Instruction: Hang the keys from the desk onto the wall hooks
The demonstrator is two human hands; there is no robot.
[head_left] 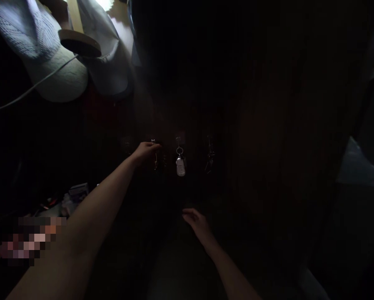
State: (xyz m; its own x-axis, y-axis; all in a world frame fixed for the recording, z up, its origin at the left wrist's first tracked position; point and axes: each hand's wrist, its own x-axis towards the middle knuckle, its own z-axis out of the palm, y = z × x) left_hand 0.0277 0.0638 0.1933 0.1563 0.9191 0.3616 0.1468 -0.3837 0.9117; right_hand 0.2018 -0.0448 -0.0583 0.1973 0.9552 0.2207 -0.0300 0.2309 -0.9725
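Observation:
My left hand (146, 152) reaches up to a small wall hook (153, 141), its fingers closed together at the hook. Just below the fingertips dangles a thin shiny metal item (156, 161), too dark to name for certain. To its right, a key ring with a pale, rounded fob (180, 166) hangs from another hook. A bunch of keys (210, 157) hangs farther right, dimly lit. My right hand (195, 218) is lower down, apart from the hanging things, with its fingers loosely bent and nothing visible in them.
At upper left hang a pale knitted-looking cap (58, 77) and a grey cap (108, 71), near a round wooden piece (80, 43) with a white cord (40, 84). Small boxed items (78, 191) lie at lower left. A translucent plastic sheet (360, 166) is at right. Most surroundings are very dark.

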